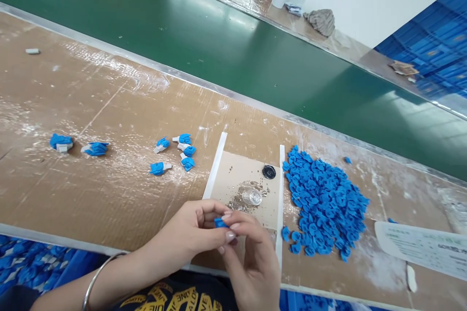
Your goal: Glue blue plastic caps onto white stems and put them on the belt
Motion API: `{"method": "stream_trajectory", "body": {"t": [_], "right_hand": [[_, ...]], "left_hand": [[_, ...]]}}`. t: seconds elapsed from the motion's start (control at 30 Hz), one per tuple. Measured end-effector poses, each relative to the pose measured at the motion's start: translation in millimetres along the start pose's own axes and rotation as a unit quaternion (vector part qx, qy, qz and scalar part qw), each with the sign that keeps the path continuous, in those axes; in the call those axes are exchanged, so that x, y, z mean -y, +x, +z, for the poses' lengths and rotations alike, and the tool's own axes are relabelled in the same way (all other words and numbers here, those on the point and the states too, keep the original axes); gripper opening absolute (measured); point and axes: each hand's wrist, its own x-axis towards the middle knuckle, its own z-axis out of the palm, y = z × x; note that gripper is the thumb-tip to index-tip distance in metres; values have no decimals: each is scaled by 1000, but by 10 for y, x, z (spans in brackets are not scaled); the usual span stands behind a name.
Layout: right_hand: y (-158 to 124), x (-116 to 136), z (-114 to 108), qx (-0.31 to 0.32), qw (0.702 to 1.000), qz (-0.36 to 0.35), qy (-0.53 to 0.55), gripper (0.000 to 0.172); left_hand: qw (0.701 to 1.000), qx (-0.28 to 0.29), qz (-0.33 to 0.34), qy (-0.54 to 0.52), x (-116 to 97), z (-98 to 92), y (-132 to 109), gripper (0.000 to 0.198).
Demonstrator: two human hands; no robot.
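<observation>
Close to the table's front edge, my left hand (pixel 195 228) pinches a small blue piece (pixel 220 222) between thumb and fingers. My right hand (pixel 251 248) is closed at the piece's other side, its fingertips pressed against it and meeting my left thumb. Most of the piece is hidden by the fingers. Just beyond my hands, a small clear cup (pixel 251 197) stands on a beige cardboard sheet (pixel 226 170), amid wet-looking brown spots. Behind it lies a round black cap (pixel 269 171). To the right is a large heap of small blue parts (pixel 328 199).
Several blue-and-grey assembled pieces (pixel 156 168) lie scattered to the left. White strips (pixel 215 165) flank the cardboard sheet. A green conveyor belt (pixel 204 34) runs behind the table. A printed white bag or sleeve (pixel 423 248) is at the right. Blue bins (pixel 65 267) sit below the front edge.
</observation>
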Motion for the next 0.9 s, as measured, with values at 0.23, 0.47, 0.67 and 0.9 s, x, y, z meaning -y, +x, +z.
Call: {"method": "stream_trajectory", "body": {"t": [0.23, 0.47, 0.67, 0.9], "right_hand": [[-116, -107, -589, -73, 935, -45, -343, 16], [-246, -252, -1062, -24, 802, -41, -596, 38], [-208, -257, -1032, -54, 773, 11, -632, 38], [-236, -277, -1190, -64, 828, 32, -556, 39]], "left_hand": [[980, -115, 29, 161, -53, -243, -221, 26], [648, -487, 159, 563, -146, -765, -610, 36], [517, -495, 215, 665, -183, -1145, -587, 37], [468, -451, 255, 716, -165, -1020, -427, 32]]}}
